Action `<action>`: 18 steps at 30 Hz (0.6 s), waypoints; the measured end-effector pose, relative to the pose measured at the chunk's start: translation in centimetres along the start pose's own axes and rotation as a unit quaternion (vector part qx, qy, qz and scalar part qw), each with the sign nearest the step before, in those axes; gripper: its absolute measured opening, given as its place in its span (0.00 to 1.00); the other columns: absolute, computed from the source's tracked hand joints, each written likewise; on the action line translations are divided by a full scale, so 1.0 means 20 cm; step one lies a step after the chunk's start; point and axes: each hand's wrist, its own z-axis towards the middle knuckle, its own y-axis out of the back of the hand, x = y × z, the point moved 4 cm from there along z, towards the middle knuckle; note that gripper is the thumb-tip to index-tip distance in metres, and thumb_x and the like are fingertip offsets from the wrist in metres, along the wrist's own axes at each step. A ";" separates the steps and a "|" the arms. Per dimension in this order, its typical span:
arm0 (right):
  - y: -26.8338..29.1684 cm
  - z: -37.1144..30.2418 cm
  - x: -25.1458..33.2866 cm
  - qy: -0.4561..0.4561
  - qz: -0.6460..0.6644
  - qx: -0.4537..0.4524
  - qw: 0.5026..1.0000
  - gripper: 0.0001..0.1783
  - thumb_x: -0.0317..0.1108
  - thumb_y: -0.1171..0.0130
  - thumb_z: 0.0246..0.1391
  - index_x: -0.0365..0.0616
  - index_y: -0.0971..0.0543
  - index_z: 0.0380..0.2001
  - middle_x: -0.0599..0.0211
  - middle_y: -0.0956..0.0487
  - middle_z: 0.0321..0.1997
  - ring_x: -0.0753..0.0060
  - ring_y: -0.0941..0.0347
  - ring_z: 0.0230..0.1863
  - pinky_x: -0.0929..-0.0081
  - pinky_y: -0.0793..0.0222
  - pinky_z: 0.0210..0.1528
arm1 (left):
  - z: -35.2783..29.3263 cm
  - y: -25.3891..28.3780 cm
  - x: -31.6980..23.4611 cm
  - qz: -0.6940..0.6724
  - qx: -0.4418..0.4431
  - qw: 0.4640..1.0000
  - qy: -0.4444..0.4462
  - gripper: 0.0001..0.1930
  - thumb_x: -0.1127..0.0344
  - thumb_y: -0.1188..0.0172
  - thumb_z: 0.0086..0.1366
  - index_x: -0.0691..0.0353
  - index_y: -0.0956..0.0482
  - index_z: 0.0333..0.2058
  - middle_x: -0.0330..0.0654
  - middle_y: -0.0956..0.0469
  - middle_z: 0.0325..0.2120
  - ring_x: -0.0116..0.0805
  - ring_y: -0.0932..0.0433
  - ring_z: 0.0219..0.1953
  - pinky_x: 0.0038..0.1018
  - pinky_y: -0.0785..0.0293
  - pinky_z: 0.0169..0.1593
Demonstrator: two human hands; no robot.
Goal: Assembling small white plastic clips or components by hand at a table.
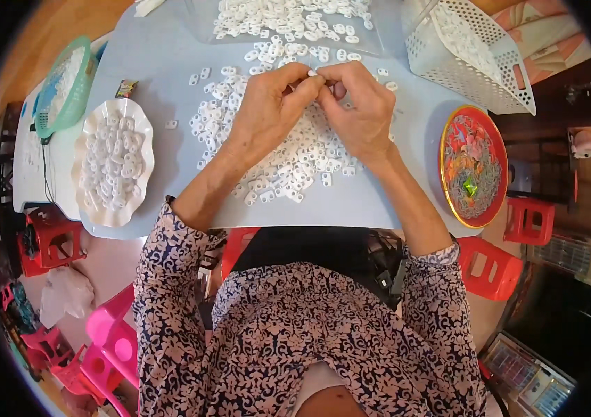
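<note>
Over the far middle of the table, my left hand (274,101) and my right hand (359,104) meet at their fingertips. Pinched by my left fingers is a small white plastic piece (313,73). My right thumb and fingers press together right beside it; whatever they hold is hidden. Beneath both hands spreads a loose pile of white oval plastic pieces (288,174), many with two small holes. More of these pieces fill a clear tray (372,43) just beyond my hands.
A scalloped white dish (148,139) of finished-looking white pieces stands left, near a green basket (85,83). At right are a red bowl (504,167) of thin grey metal parts and a perforated white basket (441,66). Red stools (491,267) surround the grey table (163,55).
</note>
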 end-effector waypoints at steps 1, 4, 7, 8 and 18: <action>0.00 0.00 0.00 0.016 -0.006 0.000 1.000 0.12 0.20 0.36 0.38 0.41 0.23 0.30 0.68 0.26 0.24 0.76 0.29 0.21 0.80 0.31 0.24 | 0.00 0.00 0.00 -0.003 0.003 1.000 -0.011 0.12 0.65 0.46 0.62 0.71 0.25 0.33 0.41 0.29 0.17 0.23 0.34 0.21 0.23 0.36 0.25; -0.01 0.00 0.00 0.010 0.020 0.017 1.000 0.13 0.19 0.38 0.39 0.42 0.23 0.31 0.67 0.26 0.24 0.75 0.28 0.22 0.80 0.31 0.24 | 0.00 -0.01 -0.01 -0.019 -0.007 1.000 -0.014 0.11 0.66 0.49 0.63 0.70 0.25 0.35 0.41 0.29 0.18 0.24 0.34 0.21 0.23 0.36 0.26; -0.01 0.00 0.00 -0.010 0.045 0.038 0.998 0.11 0.19 0.40 0.41 0.41 0.22 0.32 0.66 0.24 0.25 0.75 0.27 0.23 0.81 0.30 0.26 | 0.00 0.01 -0.02 -0.012 0.012 0.999 0.044 0.11 0.67 0.52 0.65 0.69 0.26 0.39 0.35 0.27 0.25 0.22 0.32 0.30 0.20 0.34 0.35; -0.01 0.00 0.00 -0.010 0.045 0.039 0.998 0.11 0.19 0.40 0.41 0.41 0.22 0.32 0.66 0.24 0.25 0.75 0.27 0.23 0.81 0.30 0.26 | 0.00 0.02 0.00 -0.012 0.011 0.999 0.044 0.11 0.67 0.52 0.65 0.69 0.26 0.39 0.35 0.27 0.25 0.22 0.32 0.30 0.20 0.34 0.35; -0.01 -0.02 -0.11 -0.145 0.179 0.019 0.973 0.08 0.25 0.44 0.51 0.38 0.21 0.36 0.66 0.20 0.28 0.79 0.26 0.26 0.81 0.29 0.31 | 0.02 0.00 0.06 -0.145 0.063 0.986 0.049 0.14 0.64 0.54 0.65 0.69 0.24 0.38 0.40 0.21 0.25 0.24 0.30 0.26 0.21 0.32 0.34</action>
